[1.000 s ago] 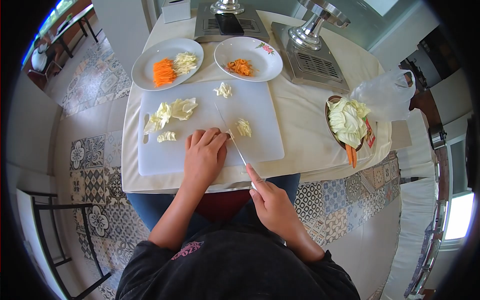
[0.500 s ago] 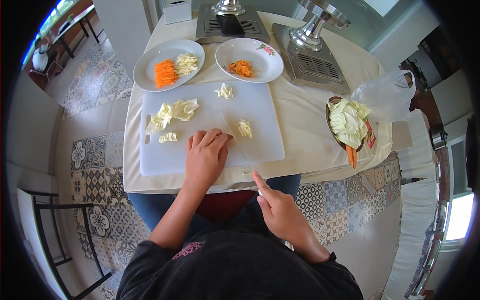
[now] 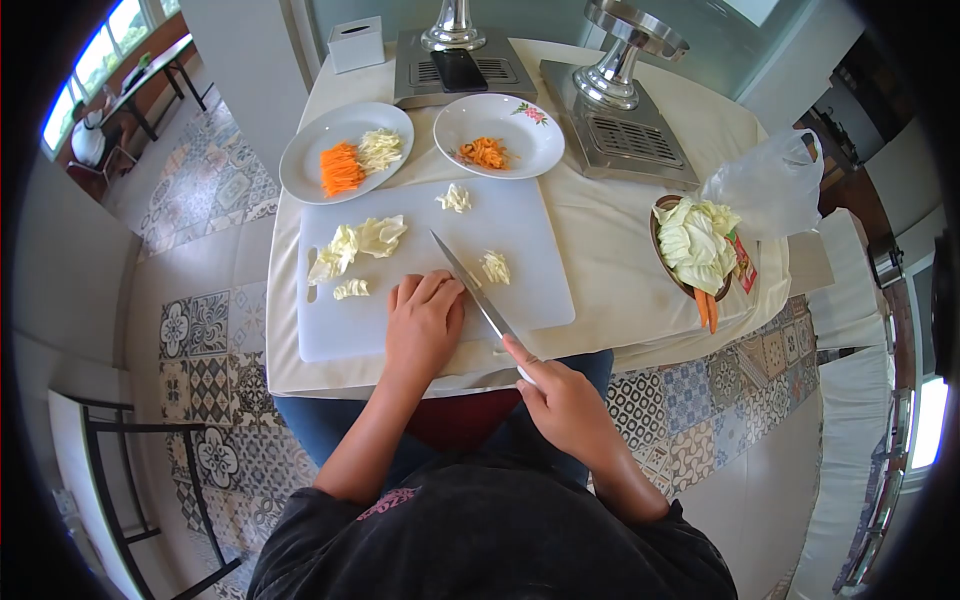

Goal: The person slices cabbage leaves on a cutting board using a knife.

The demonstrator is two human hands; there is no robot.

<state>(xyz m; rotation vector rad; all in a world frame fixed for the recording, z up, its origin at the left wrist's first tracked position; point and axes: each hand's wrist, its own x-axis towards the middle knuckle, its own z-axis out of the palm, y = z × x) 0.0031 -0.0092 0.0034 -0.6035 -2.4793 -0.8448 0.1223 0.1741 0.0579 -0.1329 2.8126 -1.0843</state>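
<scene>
My right hand (image 3: 565, 405) grips the white handle of a kitchen knife (image 3: 478, 293), forefinger stretched along its top. The blade slants up and left over the white cutting board (image 3: 540, 240), beside the fingertips of my left hand (image 3: 425, 320). Those fingers are bent and held together, pressing on what looks like a piece of cabbage; most of it is hidden under them. On the board lie loose cabbage leaves (image 3: 380, 237), a small cut piece (image 3: 351, 289) and small heaps of cabbage shreds (image 3: 495, 267), (image 3: 454, 198).
Behind the board stand a plate (image 3: 300, 160) of carrot and cabbage strips and a flowered plate (image 3: 455, 115) with orange shreds. Two metal stands (image 3: 640, 150), (image 3: 415, 70) and a phone (image 3: 459, 70) are farther back. Right: a bowl with cabbage (image 3: 697, 245), carrots (image 3: 706, 310), a plastic bag (image 3: 770, 190).
The knife blade has tilted so its flat face shows, and its tip has shifted left over the board. My left hand keeps its place on the board. The whole view has shifted slightly.
</scene>
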